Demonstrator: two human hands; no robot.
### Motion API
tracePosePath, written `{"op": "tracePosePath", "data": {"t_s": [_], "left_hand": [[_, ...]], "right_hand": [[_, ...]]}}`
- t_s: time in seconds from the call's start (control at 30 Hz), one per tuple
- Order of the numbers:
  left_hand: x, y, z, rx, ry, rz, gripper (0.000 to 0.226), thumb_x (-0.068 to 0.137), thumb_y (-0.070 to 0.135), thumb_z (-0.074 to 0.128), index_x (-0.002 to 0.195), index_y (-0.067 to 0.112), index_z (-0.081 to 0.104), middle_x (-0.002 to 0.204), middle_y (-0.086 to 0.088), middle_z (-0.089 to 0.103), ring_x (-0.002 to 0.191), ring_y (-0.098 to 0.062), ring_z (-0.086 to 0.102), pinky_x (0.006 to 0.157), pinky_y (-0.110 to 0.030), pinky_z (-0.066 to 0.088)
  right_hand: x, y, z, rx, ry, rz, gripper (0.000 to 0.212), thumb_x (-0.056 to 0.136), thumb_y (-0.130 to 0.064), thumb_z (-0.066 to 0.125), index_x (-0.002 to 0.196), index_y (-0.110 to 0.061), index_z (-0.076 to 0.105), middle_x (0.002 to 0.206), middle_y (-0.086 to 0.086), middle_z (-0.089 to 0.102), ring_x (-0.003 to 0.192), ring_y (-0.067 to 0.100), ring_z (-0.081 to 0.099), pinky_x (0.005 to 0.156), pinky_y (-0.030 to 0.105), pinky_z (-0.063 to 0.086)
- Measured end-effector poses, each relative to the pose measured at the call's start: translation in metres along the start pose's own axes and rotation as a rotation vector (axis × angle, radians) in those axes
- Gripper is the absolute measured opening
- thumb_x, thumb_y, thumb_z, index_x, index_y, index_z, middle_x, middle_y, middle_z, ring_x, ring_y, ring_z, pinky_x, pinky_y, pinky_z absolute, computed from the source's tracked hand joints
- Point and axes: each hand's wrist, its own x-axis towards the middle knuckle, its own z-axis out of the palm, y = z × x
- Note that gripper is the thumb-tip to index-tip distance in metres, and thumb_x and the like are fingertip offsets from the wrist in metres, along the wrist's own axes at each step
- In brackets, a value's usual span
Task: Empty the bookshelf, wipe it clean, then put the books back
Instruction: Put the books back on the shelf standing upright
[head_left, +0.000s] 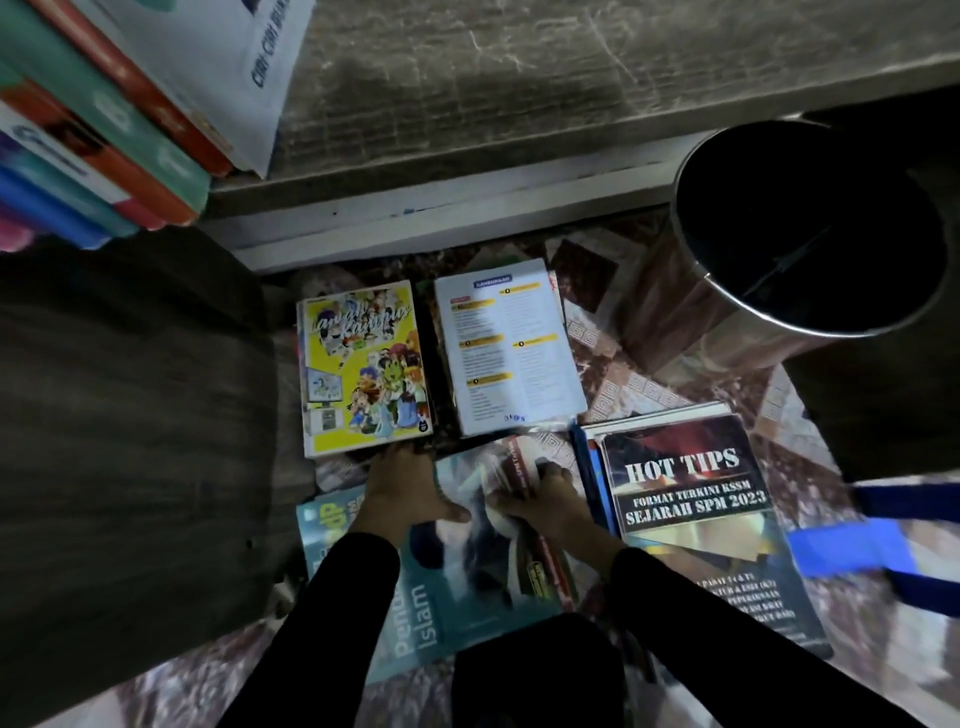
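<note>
Shelf board (519, 78): grey wood grain, running across the far side, its middle and right lying bare
Shelved books (104, 130): teal, red, orange and blue spines, leaning together at the far left
Yellow cartoon book (363, 364): lying flat on the floor, cover up, left of centre
White book (509, 348): lying just right of it, showing a printed text page
HOT TIPS book (691, 499): dark cover, resting on a pile at the right
Teal book (431, 613): lying flat, near centre
Glossy book (498, 499): blurred, sitting over the teal one; right hand (545, 499) gripping its far right edge, left hand (405, 493) laying a thumb across the cover
</note>
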Motion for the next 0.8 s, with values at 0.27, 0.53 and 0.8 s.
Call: {"op": "tracePosePath", "data": {"t_s": [0.27,0.53,0.8], "left_hand": [[-0.012,-0.010,0.006,-0.277,-0.090,-0.098,0.120,0.056,0.067,0.077,0.147,0.009,0.023,0.149,-0.014,0.029,0.134,-0.030,0.033,0.105,-0.036,0.035],[-0.021,-0.010,0.002,-0.304,-0.121,-0.126,0.113,0.063,0.065,0.075,0.143,0.006,0.023,0.132,-0.014,0.052,0.115,-0.029,0.054,0.083,-0.033,0.044],[-0.025,-0.015,-0.004,-0.196,-0.017,-0.052,0.088,0.043,0.088,0.062,0.091,0.014,0.063,0.086,-0.006,0.067,0.077,-0.021,0.062,0.063,-0.031,0.044]], "right_hand": [[0.004,0.000,-0.001,0.054,-0.001,-0.043,0.089,0.064,-0.044,0.085,0.130,-0.004,0.041,0.122,0.009,0.042,0.118,0.026,0.048,0.099,0.031,0.041],[0.011,0.005,0.001,0.188,-0.027,-0.067,0.076,0.057,-0.038,0.090,0.114,-0.015,0.044,0.112,0.003,0.052,0.096,0.017,0.053,0.073,0.020,0.040],[0.033,0.030,0.016,0.168,-0.094,-0.087,0.097,0.028,-0.080,0.079,0.103,-0.020,0.066,0.103,0.004,0.065,0.091,0.017,0.066,0.082,0.035,0.056]]}}
